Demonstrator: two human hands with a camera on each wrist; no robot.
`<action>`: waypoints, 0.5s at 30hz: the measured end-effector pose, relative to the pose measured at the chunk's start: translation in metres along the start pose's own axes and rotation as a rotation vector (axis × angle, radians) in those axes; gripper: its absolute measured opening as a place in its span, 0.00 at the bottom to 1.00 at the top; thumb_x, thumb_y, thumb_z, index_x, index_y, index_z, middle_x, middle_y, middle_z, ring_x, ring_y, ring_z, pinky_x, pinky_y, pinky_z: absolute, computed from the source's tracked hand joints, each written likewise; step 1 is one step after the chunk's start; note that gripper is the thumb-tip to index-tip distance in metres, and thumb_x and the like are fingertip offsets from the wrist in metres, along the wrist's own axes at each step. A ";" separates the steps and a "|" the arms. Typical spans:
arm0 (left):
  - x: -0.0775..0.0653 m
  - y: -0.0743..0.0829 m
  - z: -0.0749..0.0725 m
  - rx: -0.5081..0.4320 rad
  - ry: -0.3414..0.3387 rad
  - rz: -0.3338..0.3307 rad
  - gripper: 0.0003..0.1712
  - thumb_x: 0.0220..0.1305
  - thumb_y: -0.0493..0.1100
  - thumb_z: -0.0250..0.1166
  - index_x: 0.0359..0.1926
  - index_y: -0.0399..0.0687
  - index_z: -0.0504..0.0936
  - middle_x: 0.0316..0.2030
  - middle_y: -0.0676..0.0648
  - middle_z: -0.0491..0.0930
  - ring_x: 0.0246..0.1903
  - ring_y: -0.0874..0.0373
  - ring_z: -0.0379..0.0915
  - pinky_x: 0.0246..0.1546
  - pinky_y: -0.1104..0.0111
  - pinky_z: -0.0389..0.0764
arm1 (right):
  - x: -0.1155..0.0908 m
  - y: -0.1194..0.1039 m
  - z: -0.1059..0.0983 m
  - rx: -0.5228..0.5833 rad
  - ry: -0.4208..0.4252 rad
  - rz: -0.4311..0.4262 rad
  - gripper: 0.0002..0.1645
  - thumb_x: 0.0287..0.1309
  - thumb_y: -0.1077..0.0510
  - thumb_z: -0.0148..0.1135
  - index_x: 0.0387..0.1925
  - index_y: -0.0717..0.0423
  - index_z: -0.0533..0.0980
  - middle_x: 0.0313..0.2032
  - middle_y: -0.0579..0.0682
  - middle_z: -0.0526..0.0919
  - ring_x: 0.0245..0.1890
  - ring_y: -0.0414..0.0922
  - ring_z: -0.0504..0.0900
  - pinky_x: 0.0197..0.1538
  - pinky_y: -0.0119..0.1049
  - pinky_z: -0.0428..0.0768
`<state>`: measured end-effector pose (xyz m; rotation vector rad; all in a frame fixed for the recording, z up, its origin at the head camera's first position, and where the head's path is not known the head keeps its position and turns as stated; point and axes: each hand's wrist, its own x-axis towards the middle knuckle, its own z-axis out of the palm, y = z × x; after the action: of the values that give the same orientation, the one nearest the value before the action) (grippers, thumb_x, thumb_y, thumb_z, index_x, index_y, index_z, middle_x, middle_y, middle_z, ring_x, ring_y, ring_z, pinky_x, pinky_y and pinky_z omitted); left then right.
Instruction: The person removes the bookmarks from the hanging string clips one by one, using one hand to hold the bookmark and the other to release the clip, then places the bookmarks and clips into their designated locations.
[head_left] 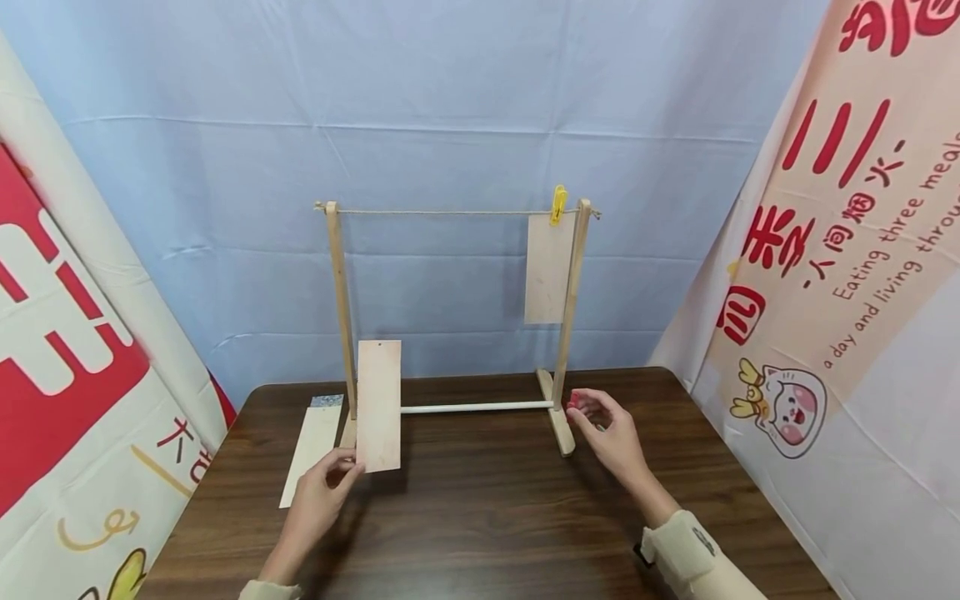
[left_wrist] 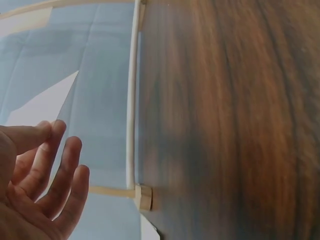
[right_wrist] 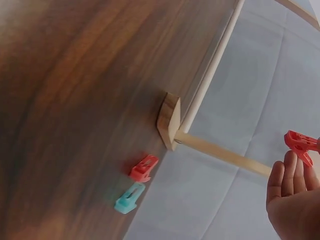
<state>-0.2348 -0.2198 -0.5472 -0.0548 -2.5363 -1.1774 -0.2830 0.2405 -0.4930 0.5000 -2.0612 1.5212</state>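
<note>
My left hand pinches the lower left edge of a thin pale wooden board, with a small hole near its top. The board stands upright before the left post of a wooden rack, clear of the string. In the left wrist view the thumb and forefinger meet on its corner, the other fingers loosely bent. At the rack's right foot my right hand holds a red clothespin between thumb and fingers. A second board hangs from the string under a yellow clothespin.
The rack's white crossbar runs low between its posts. On the table's left lies another pale board, with a grey-blue patterned piece at its far end. Another red clothespin and a teal clothespin lie by the right foot.
</note>
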 end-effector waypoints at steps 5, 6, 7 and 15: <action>-0.004 -0.006 -0.006 0.000 0.013 -0.004 0.11 0.69 0.39 0.76 0.51 0.46 0.88 0.35 0.55 0.91 0.37 0.63 0.82 0.43 0.66 0.82 | -0.003 0.004 -0.004 -0.022 -0.001 0.000 0.18 0.61 0.77 0.71 0.52 0.71 0.82 0.42 0.69 0.87 0.39 0.50 0.84 0.45 0.25 0.81; -0.004 -0.007 -0.007 -0.005 0.011 -0.009 0.11 0.69 0.38 0.76 0.50 0.45 0.88 0.35 0.55 0.90 0.37 0.64 0.81 0.43 0.67 0.81 | -0.004 0.005 -0.004 -0.032 0.001 0.005 0.17 0.61 0.76 0.72 0.52 0.71 0.82 0.42 0.69 0.87 0.39 0.49 0.85 0.45 0.25 0.81; -0.005 -0.009 -0.008 -0.004 0.011 -0.017 0.11 0.69 0.39 0.76 0.50 0.45 0.88 0.34 0.55 0.90 0.36 0.64 0.81 0.42 0.68 0.81 | -0.005 0.007 -0.005 -0.041 0.001 0.011 0.17 0.61 0.76 0.72 0.52 0.71 0.82 0.42 0.69 0.87 0.39 0.49 0.85 0.45 0.25 0.81; -0.011 -0.016 -0.022 0.044 -0.019 -0.114 0.10 0.72 0.41 0.74 0.51 0.46 0.88 0.37 0.51 0.91 0.40 0.57 0.84 0.44 0.63 0.83 | -0.010 0.043 -0.013 -0.136 -0.016 0.054 0.18 0.61 0.72 0.75 0.53 0.68 0.83 0.39 0.61 0.88 0.38 0.41 0.84 0.42 0.23 0.79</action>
<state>-0.2211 -0.2452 -0.5494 0.0905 -2.6115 -1.1666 -0.2973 0.2659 -0.5283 0.4091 -2.1890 1.3987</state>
